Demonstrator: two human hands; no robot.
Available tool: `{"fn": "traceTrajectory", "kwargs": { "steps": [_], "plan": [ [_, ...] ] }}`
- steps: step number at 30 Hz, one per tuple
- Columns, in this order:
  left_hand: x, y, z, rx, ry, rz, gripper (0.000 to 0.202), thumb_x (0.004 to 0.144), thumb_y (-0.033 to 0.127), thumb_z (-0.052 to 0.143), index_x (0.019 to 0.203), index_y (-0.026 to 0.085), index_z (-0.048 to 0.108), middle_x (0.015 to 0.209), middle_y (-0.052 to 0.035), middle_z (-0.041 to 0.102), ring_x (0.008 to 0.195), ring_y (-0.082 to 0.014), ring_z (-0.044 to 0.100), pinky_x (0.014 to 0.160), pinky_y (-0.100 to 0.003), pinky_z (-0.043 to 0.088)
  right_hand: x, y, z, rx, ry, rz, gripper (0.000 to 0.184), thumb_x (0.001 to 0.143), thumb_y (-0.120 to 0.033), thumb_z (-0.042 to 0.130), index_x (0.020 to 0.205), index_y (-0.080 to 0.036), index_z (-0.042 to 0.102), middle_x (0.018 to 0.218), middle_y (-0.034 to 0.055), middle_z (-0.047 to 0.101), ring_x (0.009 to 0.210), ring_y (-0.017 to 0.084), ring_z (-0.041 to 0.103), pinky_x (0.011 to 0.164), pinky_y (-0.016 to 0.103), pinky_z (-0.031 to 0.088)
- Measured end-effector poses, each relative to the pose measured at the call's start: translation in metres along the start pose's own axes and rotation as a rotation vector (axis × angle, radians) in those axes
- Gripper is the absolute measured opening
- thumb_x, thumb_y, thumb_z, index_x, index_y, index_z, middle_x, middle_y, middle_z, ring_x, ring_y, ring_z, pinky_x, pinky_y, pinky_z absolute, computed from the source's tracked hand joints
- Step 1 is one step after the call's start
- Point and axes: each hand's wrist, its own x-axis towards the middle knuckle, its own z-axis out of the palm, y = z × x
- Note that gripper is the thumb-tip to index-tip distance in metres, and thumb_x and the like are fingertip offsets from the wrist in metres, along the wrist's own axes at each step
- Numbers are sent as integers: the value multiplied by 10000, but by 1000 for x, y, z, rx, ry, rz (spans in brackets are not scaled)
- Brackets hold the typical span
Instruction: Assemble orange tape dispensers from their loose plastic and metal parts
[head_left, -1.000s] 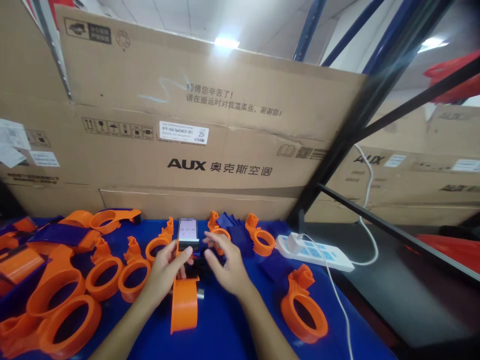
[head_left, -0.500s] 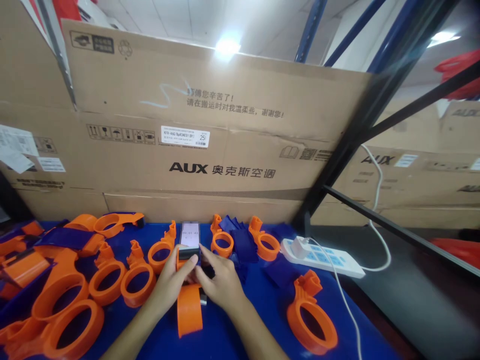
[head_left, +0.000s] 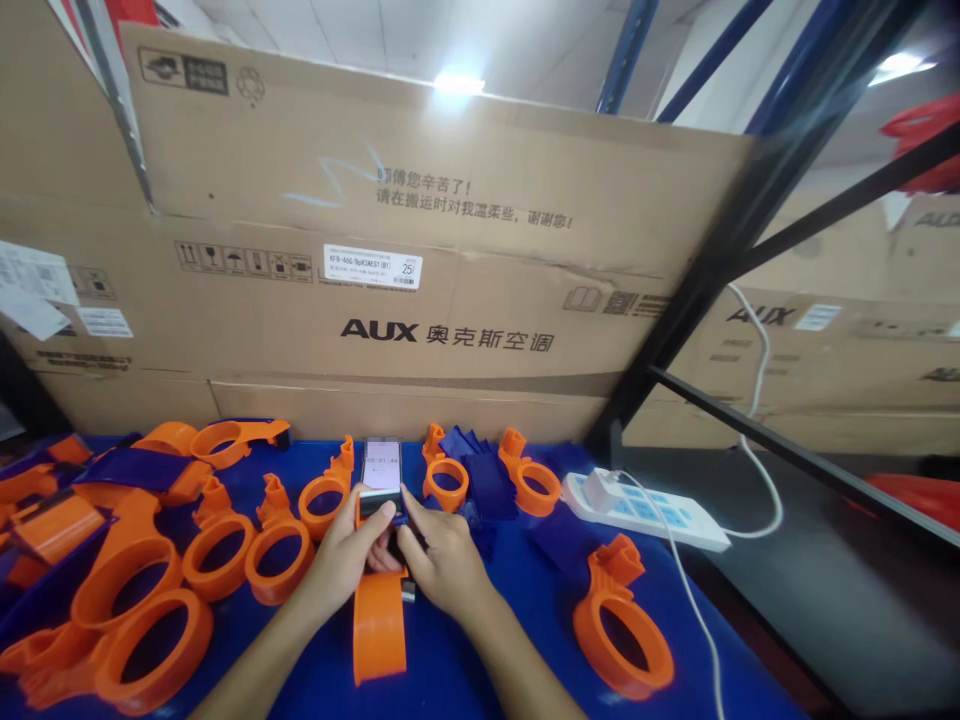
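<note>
Orange plastic ring holder (head_left: 380,630), gripped by left hand (head_left: 346,548) and right hand (head_left: 444,562), seems unfinished; blue-covered orange holders (head_left: 133,468) far left look done.

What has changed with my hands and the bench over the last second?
The right hand was open and apart; it has moved left and closed on the upper end of the orange tape dispenser. The left hand kept its hold on it. The phone and white power strip stayed put.
</note>
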Motion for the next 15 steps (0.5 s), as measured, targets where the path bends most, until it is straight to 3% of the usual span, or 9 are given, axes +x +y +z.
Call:
{"fn": "traceTrajectory", "kwargs": {
  "steps": [6, 11, 15],
  "plan": [
    [-2, 8, 5, -105, 16, -52, 440, 802, 546, 771, 1002, 221, 552, 630, 43, 629, 464, -157, 644, 495, -261, 543, 4, 2, 2, 69, 2, 76, 473, 1017, -260, 527, 1478, -156, 543, 856, 87, 783, 688, 198, 724, 698, 299, 567],
    [-8, 26, 6, -372, -6, -299, 436, 819, 581, 734, 975, 226, 536, 611, 10, 655, 438, -167, 637, 454, -246, 506, 10, 0, -3, 178, -113, 74, 535, 1032, -271, 544, 1555, -225, 435, 956, 48, 799, 807, 184, 747, 754, 274, 571],
    [-13, 38, 4, -376, -65, -277, 405, 811, 497, 781, 1031, 251, 547, 688, 16, 687, 493, -173, 678, 505, -253, 533, 10, 1, -8, 126, -125, 38, 521, 1053, -278, 509, 1563, -225, 417, 976, 51, 793, 828, 189, 746, 783, 290, 573]
  ]
}}
